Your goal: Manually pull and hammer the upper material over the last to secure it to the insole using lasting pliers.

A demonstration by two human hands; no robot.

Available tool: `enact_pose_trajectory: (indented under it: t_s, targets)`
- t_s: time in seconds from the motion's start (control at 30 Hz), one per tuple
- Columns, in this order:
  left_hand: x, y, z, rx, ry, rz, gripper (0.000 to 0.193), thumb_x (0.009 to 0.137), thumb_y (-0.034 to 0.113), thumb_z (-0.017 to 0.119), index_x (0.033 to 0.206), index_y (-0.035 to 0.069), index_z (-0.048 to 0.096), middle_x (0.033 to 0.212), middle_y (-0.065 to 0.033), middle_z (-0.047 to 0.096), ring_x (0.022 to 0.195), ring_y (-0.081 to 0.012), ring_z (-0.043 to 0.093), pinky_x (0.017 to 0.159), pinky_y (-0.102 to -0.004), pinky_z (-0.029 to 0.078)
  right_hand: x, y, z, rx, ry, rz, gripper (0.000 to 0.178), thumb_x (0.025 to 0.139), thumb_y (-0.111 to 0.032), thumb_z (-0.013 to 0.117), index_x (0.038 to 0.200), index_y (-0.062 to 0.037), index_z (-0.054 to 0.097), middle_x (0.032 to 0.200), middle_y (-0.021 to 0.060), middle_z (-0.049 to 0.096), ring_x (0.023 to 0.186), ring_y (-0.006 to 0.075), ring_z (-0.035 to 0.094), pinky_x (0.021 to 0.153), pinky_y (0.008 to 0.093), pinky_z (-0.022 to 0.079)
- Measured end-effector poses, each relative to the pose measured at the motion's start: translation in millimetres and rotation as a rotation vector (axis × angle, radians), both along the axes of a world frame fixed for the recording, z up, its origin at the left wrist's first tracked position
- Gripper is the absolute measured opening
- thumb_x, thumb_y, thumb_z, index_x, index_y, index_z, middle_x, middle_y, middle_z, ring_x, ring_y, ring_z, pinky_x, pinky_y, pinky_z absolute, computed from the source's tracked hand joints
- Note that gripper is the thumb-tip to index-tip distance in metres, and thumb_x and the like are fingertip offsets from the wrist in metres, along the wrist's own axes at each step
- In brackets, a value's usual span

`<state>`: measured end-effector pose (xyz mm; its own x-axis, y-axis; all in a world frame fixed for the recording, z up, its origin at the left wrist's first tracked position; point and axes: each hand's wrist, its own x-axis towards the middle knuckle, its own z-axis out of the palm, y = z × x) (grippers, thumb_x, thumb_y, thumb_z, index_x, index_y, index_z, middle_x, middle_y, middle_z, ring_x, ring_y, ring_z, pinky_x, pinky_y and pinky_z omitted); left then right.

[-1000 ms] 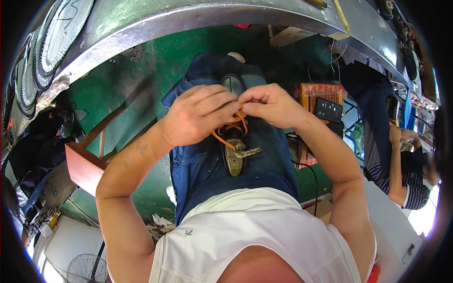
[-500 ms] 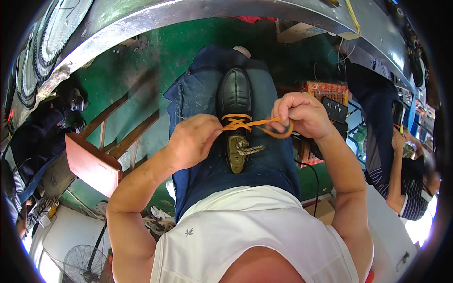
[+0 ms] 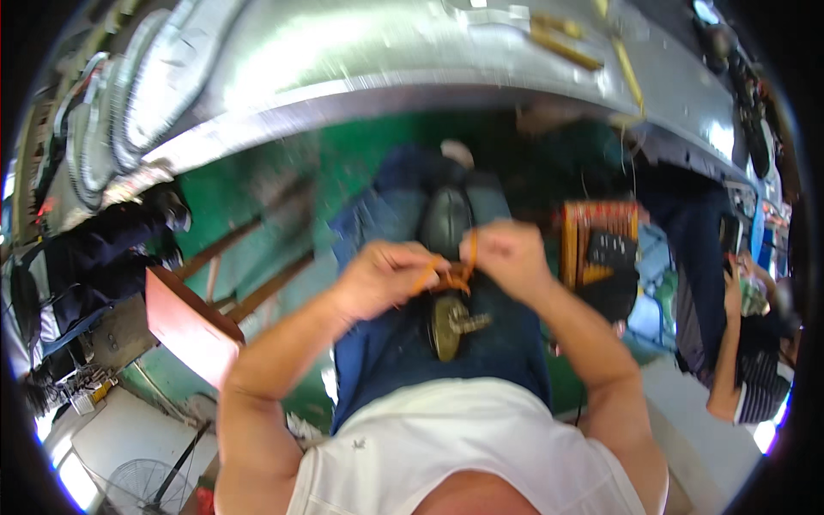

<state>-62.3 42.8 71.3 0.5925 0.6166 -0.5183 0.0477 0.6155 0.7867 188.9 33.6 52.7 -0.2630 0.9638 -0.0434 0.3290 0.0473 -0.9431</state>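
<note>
A black leather shoe (image 3: 447, 225) rests on my lap, toe pointing away from me. Out of its heel end sticks a brass-coloured shoe last (image 3: 445, 336) with a short rope loop at its side. Orange lace (image 3: 457, 281) crosses the shoe's opening. My left hand (image 3: 386, 273), at the shoe's left, pinches one stretch of the lace. From the right, my right hand (image 3: 506, 257) grips another stretch, which rises beside its fingers. Both hands are close together over the shoe and hide part of the lacing. Motion blurs the fingers and the crossing.
A metal workbench (image 3: 343, 51) spans the far side, with pale shoe soles (image 3: 163, 77) at its left and a wooden-handled tool (image 3: 566, 43) on top. A reddish stool (image 3: 193, 326) stands at left. Another person (image 3: 747, 343) works at right, near a red-orange box (image 3: 571, 245).
My right hand has moved in toward the shoe, bringing both hands close together over the lacing. The view has tilted up, showing more of the bench.
</note>
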Motion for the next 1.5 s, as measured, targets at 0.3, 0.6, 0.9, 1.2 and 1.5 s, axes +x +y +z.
enact_pose_trajectory:
  t_s: [0.3, 0.6, 0.9, 1.2, 1.5]
  targets:
    - [30.3, -24.9, -17.2, 0.761, 0.034, 0.066, 0.018, 0.087, -0.003, 0.071, 0.105, 0.001, 0.074, 0.100, -0.0102, 0.065, 0.090, -0.0204, 0.066, 0.077, -0.0297, 0.053, 0.7, -13.5, 28.7, -0.786, 0.092, 0.169, 0.028, 0.090, -0.027, 0.077, 0.088, 0.0004, 0.072, 0.073, 0.0009, 0.067, 0.066, 0.0052, 0.058, 0.058, 0.0254, 0.047]
    - [4.8, -20.9, 20.3, 1.315, 0.440, -0.384, 0.010, 0.087, 0.007, 0.065, 0.095, 0.006, 0.061, 0.090, -0.0118, 0.057, 0.090, -0.0322, 0.061, 0.078, -0.0418, 0.047, 24.3, -35.4, 39.8, 0.216, -0.580, 0.285, 0.011, 0.086, -0.013, 0.064, 0.087, -0.0021, 0.066, 0.100, 0.0170, 0.065, 0.090, 0.0358, 0.065, 0.077, 0.0440, 0.056]
    - [-41.3, -40.6, 44.9, 0.815, 0.605, -0.358, 0.029, 0.095, 0.018, 0.068, 0.116, 0.000, 0.063, 0.103, -0.0148, 0.067, 0.093, -0.0288, 0.069, 0.076, -0.0382, 0.055, -34.8, -118.2, 34.3, -0.199, -0.705, 0.256, 0.120, 0.075, -0.040, 0.081, 0.151, 0.0141, 0.005, 0.142, 0.0376, 0.038, 0.138, 0.0487, 0.035, 0.116, 0.0516, 0.032]
    - [-64.7, 64.0, 117.0, 1.080, 0.672, -0.125, 0.030, 0.092, 0.013, 0.071, 0.118, 0.000, 0.064, 0.108, -0.0151, 0.068, 0.099, -0.0241, 0.068, 0.084, -0.0357, 0.055, -16.9, -83.3, 15.7, -0.325, 0.071, 0.117, 0.106, 0.071, -0.015, 0.075, 0.155, 0.0073, 0.013, 0.142, 0.0228, 0.048, 0.136, 0.0329, 0.046, 0.115, 0.0405, 0.035]
    - [-60.1, 236.9, 181.0, 1.191, 0.744, -0.046, 0.025, 0.094, 0.017, 0.070, 0.111, 0.000, 0.066, 0.095, -0.0100, 0.070, 0.088, -0.0190, 0.066, 0.078, -0.0340, 0.053, 60.9, 25.3, 112.4, -0.455, 0.729, 0.002, 0.112, 0.058, -0.030, 0.089, 0.150, 0.0072, 0.038, 0.153, 0.0190, 0.043, 0.145, 0.0311, 0.038, 0.121, 0.0453, 0.024]
